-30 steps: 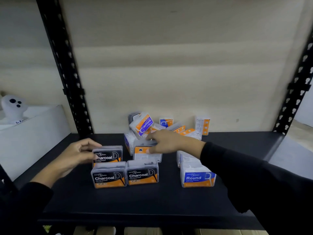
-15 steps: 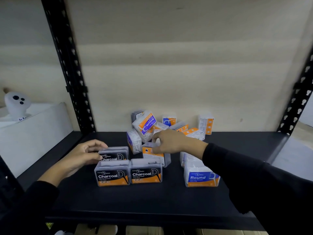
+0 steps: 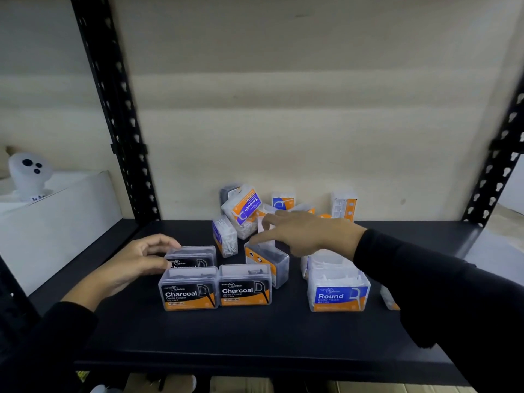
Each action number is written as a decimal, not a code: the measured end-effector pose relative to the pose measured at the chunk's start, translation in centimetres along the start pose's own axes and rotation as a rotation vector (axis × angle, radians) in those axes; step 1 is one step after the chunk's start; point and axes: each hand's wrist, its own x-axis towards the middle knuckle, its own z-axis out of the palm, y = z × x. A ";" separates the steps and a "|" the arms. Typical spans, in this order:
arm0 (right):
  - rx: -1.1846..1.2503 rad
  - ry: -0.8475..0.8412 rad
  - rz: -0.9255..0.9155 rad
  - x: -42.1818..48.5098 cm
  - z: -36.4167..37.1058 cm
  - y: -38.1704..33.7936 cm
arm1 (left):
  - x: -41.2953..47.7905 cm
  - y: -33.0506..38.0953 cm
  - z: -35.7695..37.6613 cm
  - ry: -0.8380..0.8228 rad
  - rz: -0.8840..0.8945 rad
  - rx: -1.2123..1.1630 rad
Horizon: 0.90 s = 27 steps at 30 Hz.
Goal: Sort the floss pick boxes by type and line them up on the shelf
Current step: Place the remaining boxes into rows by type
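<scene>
Lifting off angled Charcoal box (image 3: 266,260), right hand (image 3: 309,232) now open above.

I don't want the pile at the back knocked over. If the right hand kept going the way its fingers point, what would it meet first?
Probably the tilted Smooth box leaning on the pile: the right hand points left and toward the back. Depth is unclear, so the fingers might pass in front of it.
</scene>
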 end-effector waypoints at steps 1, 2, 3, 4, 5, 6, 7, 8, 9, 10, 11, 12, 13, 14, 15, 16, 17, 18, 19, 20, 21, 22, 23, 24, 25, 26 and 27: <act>-0.053 0.007 -0.035 0.0 0.3 -0.1 | 0.0 0.0 0.0 0.000 0.002 -0.006; -0.089 0.021 -0.063 0.1 0.6 -0.3 | 0.0 0.0 0.1 -0.001 0.005 -0.014; -0.108 0.044 -0.090 0.1 0.9 -0.6 | 0.0 -0.1 0.1 -0.001 0.008 -0.018; -0.110 0.068 -0.110 0.2 1.2 -0.8 | 0.0 -0.1 0.1 -0.001 0.010 -0.018; -0.102 0.091 -0.125 0.3 1.3 -0.9 | 0.0 -0.1 0.1 0.000 0.008 -0.016; -0.097 0.106 -0.134 0.3 1.3 -0.8 | 0.0 -0.1 0.1 -0.002 0.006 -0.014; -0.094 0.127 -0.142 0.3 1.2 -0.7 | 0.0 -0.1 0.0 -0.006 0.004 -0.010; -0.097 0.148 -0.146 0.2 1.0 -0.5 | 0.0 -0.1 0.0 -0.010 0.002 -0.004; -0.108 0.162 -0.144 0.1 0.7 -0.2 | -0.1 -0.1 -0.1 -0.012 -0.002 0.002; -0.122 0.165 -0.130 -0.1 0.4 0.1 | -0.1 -0.2 -0.1 -0.016 -0.003 0.004; -0.140 0.156 -0.104 -0.3 0.0 0.5 | 0.0 -0.2 -0.2 -0.017 -0.004 0.005; -0.157 0.125 -0.069 -0.6 -0.4 1.1 | 0.0 -0.2 -0.2 -0.019 -0.003 0.004; -0.167 0.092 -0.038 -0.8 -0.9 1.6 | 0.0 -0.2 -0.2 -0.017 -0.004 0.002; -0.160 0.068 -0.014 -1.0 -1.4 2.0 | 0.0 -0.2 -0.2 -0.019 -0.004 -0.001; -0.127 0.056 0.014 -1.1 -1.8 2.4 | 0.0 -0.2 -0.3 -0.020 -0.006 -0.001; -0.067 0.050 0.054 -1.2 -2.3 2.5 | 0.0 -0.2 -0.3 -0.023 -0.008 0.000; 0.009 0.032 0.099 -1.2 -2.7 2.6 | 0.0 -0.2 -0.3 -0.025 -0.009 0.002; 0.079 0.007 0.140 -1.1 -2.8 2.5 | 0.1 -0.2 -0.3 -0.029 -0.008 0.003; 0.132 -0.020 0.171 -0.8 -2.9 2.3 | 0.1 -0.2 -0.3 -0.032 -0.007 0.006; 0.170 -0.046 0.192 -0.5 -2.9 1.9 | 0.1 -0.3 -0.3 -0.034 -0.007 0.009; 0.197 -0.057 0.199 -0.1 -2.8 1.5 | 0.1 -0.2 -0.3 -0.033 -0.009 0.010; 0.218 -0.055 0.195 0.4 -2.6 1.0 | 0.0 -0.2 -0.3 -0.032 -0.010 0.007; 0.235 -0.049 0.188 1.0 -2.4 0.6 | 0.0 -0.2 -0.3 -0.030 -0.013 0.005; 0.250 -0.047 0.181 1.5 -2.1 0.2 | 0.0 -0.1 -0.3 -0.032 -0.013 0.004; 0.265 -0.045 0.177 2.1 -1.7 -0.1 | 0.0 -0.1 -0.3 -0.035 -0.014 0.004; 0.283 -0.043 0.174 2.6 -1.4 -0.4 | -0.1 -0.1 -0.3 -0.037 -0.016 0.001; 0.310 -0.043 0.170 3.0 -1.1 -0.7 | -0.1 0.0 -0.3 -0.037 -0.017 -0.002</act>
